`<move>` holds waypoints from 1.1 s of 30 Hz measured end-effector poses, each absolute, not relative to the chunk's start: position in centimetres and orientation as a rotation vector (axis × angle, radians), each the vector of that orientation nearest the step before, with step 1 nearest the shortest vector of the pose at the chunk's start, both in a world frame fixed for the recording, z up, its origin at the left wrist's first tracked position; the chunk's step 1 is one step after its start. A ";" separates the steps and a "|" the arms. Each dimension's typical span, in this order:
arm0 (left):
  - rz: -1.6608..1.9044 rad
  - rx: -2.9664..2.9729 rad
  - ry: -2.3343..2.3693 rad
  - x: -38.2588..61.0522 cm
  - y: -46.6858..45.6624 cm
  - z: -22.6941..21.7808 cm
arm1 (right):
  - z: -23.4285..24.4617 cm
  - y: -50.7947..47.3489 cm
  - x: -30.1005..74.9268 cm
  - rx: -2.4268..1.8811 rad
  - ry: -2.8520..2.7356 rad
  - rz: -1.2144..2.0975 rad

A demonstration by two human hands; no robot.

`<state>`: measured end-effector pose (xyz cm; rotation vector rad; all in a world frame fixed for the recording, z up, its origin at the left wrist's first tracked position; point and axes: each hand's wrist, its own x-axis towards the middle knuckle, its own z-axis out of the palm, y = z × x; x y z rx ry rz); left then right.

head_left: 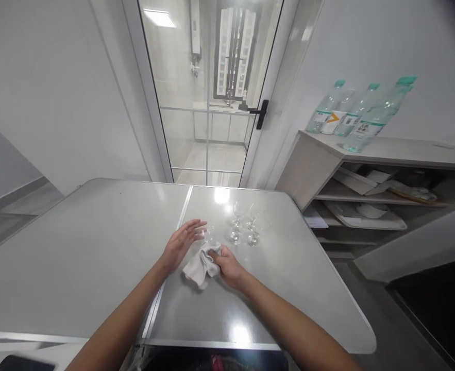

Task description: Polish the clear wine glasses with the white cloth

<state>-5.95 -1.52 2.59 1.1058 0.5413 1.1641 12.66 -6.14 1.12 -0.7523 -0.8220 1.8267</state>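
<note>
My right hand (227,267) is closed on a white cloth (200,265) that rests on the grey table (96,257). My left hand (181,241) reaches forward with fingers stretched out, touching a clear stemmed glass (208,236) just beyond the cloth. Two more stemmed glasses (237,226) (256,229) stand upright side by side on the table a little to the right of my hands.
A glass door (212,87) with a black handle (261,112) stands behind the table. To the right is a light shelf unit (320,165) with several water bottles (360,116) on top and papers and plates on its shelves.
</note>
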 end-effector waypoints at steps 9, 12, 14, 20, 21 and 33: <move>1.038 1.185 0.515 -6.0 -2.0 1.1 | 1.4 -6.0 13.0 -0.865 -1.318 1.706; 1.096 1.225 0.533 -5.9 -1.7 0.8 | 1.8 -6.0 13.7 -1.163 -1.652 1.212; 1.114 1.227 0.523 -6.0 -1.8 1.0 | 1.9 -6.2 13.7 -1.226 -1.707 1.089; 1.077 1.197 0.454 -6.7 -2.3 1.7 | 2.2 -6.0 13.5 -0.779 -1.336 1.846; 1.077 1.198 0.450 -6.8 -2.3 1.7 | 2.2 -6.0 13.5 -0.755 -1.333 1.876; 1.302 1.291 0.501 -7.4 -1.6 2.3 | 2.4 -7.1 13.3 -1.114 -1.739 0.936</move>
